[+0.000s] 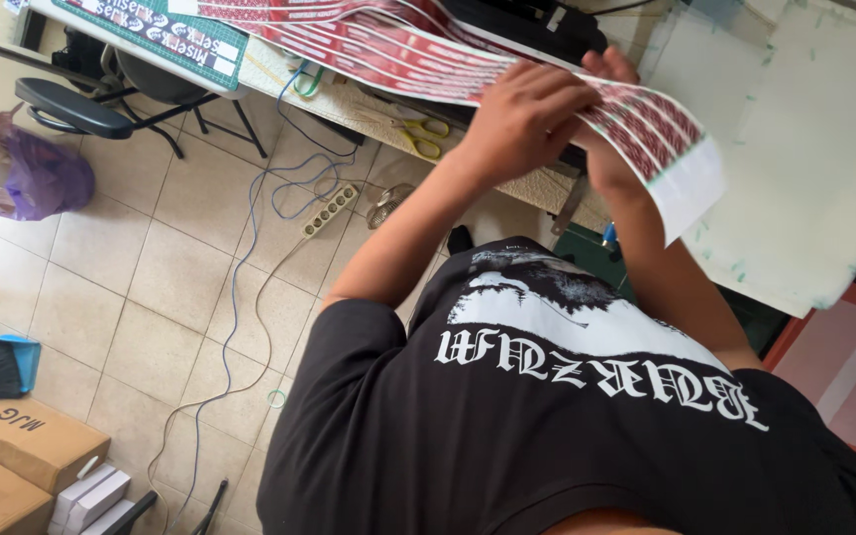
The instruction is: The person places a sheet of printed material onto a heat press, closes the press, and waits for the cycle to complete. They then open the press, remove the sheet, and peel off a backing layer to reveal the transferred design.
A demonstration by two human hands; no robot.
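Black shirt [567, 416] below, left hand [527, 114] flat on printed sheet [636, 119].

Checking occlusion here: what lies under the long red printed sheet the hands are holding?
Under the red printed sheet show yellow-handled scissors on the table. The left hand presses on top; the right hand is mostly hidden behind it. Anything else there is covered.

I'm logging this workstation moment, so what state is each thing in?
Printed sheet: held up, curling over the table edge.
Left hand: flat on the sheet.
Right hand: gripping the sheet's end from behind.
Scissors: lying on the table, closed.
Power strip: on the floor, cable attached.
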